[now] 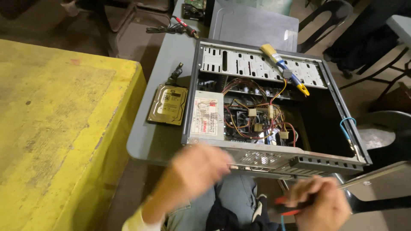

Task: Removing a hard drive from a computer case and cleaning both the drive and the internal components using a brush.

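An open desktop computer case (274, 94) lies on its side on a grey table (171, 55), showing a power supply (207, 117) and a tangle of coloured wires (261, 115). My left hand (192, 175) is blurred in front of the case's near edge; I cannot tell whether it holds anything. My right hand (319, 203) is lower right, closed around a tool with red handles (284, 205). A paintbrush with a blue and yellow handle (284, 68) rests on the drive bay.
A bare hard drive (168, 105) lies on the table left of the case. A yellow bench (55, 128) fills the left side. The grey side panel (254, 25) lies behind the case, with cables (171, 28) nearby. Dark chairs (385, 51) stand at right.
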